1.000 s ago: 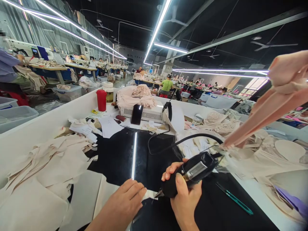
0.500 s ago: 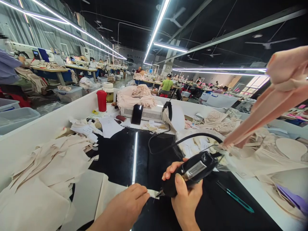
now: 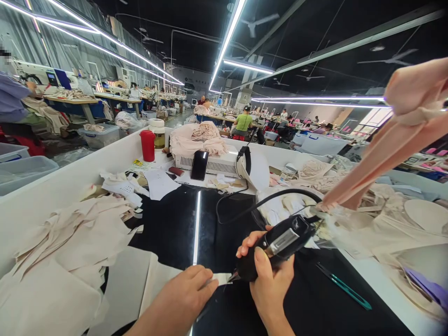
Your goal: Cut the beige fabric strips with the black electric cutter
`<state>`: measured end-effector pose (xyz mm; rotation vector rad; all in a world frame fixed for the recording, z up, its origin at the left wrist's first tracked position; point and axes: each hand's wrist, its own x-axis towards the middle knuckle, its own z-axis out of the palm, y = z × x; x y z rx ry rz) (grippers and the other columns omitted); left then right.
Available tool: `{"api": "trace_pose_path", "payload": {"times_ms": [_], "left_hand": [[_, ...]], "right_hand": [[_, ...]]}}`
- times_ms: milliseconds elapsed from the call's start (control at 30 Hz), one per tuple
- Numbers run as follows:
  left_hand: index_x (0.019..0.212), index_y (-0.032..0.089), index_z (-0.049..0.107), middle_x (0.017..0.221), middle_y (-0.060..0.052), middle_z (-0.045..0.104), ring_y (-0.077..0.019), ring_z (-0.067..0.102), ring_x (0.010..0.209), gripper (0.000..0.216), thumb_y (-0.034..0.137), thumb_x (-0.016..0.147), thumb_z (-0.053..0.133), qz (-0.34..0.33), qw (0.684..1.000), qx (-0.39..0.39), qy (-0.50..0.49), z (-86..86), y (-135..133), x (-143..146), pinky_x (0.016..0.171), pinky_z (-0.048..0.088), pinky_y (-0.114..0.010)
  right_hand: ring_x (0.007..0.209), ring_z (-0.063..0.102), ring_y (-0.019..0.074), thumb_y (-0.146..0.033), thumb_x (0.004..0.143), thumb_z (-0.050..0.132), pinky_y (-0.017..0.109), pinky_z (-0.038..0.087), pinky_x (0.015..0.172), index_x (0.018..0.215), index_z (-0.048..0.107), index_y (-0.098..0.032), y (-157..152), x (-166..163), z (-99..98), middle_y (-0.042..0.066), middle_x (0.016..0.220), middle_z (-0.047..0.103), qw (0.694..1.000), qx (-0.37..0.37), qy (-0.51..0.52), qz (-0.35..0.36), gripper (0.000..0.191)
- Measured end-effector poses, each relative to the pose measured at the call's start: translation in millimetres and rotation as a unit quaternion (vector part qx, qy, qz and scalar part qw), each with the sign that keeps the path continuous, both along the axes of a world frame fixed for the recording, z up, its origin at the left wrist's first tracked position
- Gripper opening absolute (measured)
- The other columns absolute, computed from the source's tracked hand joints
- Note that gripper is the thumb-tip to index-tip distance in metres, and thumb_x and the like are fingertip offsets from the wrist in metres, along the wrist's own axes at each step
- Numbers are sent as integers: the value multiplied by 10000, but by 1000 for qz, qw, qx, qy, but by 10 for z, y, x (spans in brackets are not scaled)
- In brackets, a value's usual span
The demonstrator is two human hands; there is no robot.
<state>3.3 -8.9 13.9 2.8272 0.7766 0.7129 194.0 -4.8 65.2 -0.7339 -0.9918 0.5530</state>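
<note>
The right hand (image 3: 271, 280) grips the black cylindrical corded power tool (image 3: 280, 242); its pointed tip meets the end of the narrow cream fabric strip (image 3: 223, 278). The left hand (image 3: 192, 289), fingers together, holds this strip on the black-topped table (image 3: 168, 224).

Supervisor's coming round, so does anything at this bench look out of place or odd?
The knotted pink cloth looks odd: it slants down toward the black tool in the right hand, like an improvised tether, though its attachment is unclear.
</note>
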Motion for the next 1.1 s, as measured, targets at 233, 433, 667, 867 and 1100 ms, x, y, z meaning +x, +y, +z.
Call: {"api": "trace_pose_path", "payload": {"times_ms": [233, 433, 667, 867, 1100], "left_hand": [[1231, 177, 559, 1135, -48, 690, -236, 679, 975, 533, -139, 806, 495, 2, 1000, 6, -6, 11, -9, -2, 848, 633, -347], [1207, 168, 583, 1104, -54, 690, -232, 670, 956, 463, -114, 843, 528, 7, 1000, 25, -14, -6, -14, 6, 861, 623, -349], [1228, 143, 597, 1112, -64, 697, -226, 672, 969, 388, -69, 904, 577, 8, 998, 55, -17, -22, -7, 10, 875, 619, -332], [1223, 149, 600, 1095, -58, 698, -218, 676, 976, 363, -53, 922, 575, 13, 998, 64, -9, 7, -19, 11, 902, 613, -328], [1219, 144, 609, 1100, -70, 714, -220, 694, 970, 358, -54, 943, 497, 9, 997, 78, -22, -42, 13, 9, 918, 626, -367]], "right_hand": [[639, 654, 130, -286, 969, 751, 295, 605, 593, 1245, 593, -301, -3, -6, 22, -23, 876, 671, 1000, -2, 4, 6, 318], [625, 642, 129, -309, 968, 752, 286, 601, 570, 1226, 594, -296, -25, -80, 86, -32, 850, 662, 1000, 5, 23, 15, 303], [626, 655, 123, -334, 954, 782, 281, 607, 588, 1207, 605, -306, -28, -154, 53, -40, 846, 665, 999, -2, 40, 30, 311], [631, 660, 126, -318, 958, 773, 289, 605, 597, 1218, 598, -309, -30, -152, 51, -39, 856, 673, 999, -2, 34, 35, 313], [606, 648, 125, -278, 956, 754, 285, 592, 578, 1181, 594, -303, -35, -160, 84, -49, 835, 673, 999, -23, 36, 20, 276]]}}
